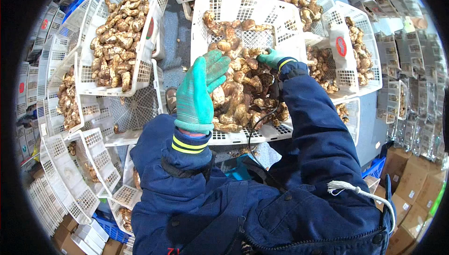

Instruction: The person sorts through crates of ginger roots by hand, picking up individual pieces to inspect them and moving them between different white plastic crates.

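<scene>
A white plastic crate (245,2) of brown-and-cream mushrooms (242,76) stands before me. Above its left side is my left hand (201,83), in a green knit glove, palm turned up and fingers extended, with nothing in it. My right hand (272,58), gloved the same way, reaches down to the mushrooms at the crate's right; its fingertips are partly hidden, so I cannot tell whether they grip one. A thin black cable (249,142) runs from near my right sleeve over the crate's front rim.
At the left a tilted white crate (154,20) holds more mushrooms. Other mushroom crates (377,76) stand close on the right, and several open crates (66,178) lie at the lower left. Cardboard boxes (412,181) are stacked at the lower right.
</scene>
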`<state>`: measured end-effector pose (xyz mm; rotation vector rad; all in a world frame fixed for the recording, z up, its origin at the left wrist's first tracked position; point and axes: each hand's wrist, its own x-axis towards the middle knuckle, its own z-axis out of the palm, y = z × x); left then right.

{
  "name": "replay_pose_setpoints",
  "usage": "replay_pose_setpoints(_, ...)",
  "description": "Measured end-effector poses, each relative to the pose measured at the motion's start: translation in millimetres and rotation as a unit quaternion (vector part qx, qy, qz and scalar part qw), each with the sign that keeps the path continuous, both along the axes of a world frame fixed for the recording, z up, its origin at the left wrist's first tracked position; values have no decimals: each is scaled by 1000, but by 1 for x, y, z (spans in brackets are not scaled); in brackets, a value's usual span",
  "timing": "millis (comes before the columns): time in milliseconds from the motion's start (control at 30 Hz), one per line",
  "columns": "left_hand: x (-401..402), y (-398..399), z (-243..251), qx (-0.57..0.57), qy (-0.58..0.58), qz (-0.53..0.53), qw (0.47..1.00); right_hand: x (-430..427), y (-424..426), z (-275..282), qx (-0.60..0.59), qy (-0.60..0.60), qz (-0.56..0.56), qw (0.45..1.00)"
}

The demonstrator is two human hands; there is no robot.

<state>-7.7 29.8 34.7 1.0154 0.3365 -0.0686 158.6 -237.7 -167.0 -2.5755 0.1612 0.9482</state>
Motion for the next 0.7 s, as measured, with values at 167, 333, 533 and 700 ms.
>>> replay_pose_setpoints(167, 2, -2, -1, -9, 10, -8, 1000, -16, 5, 10, -32, -79, -13, 996)
replay_pose_setpoints(333, -2, -2, -10, -25, -6, 4, 1000, -33, 13, 50, 22, -56, -27, 998)
replay_pose_setpoints(533, -4, -4, -23, -17, -15, -43, 999, -46, -4, 150, 178, -150, -14, 972)
replay_pose_setpoints(700, -6, -17, -34, -59, 19, -164, 984, -103, -7, 244, 510, -59, 59, 856)
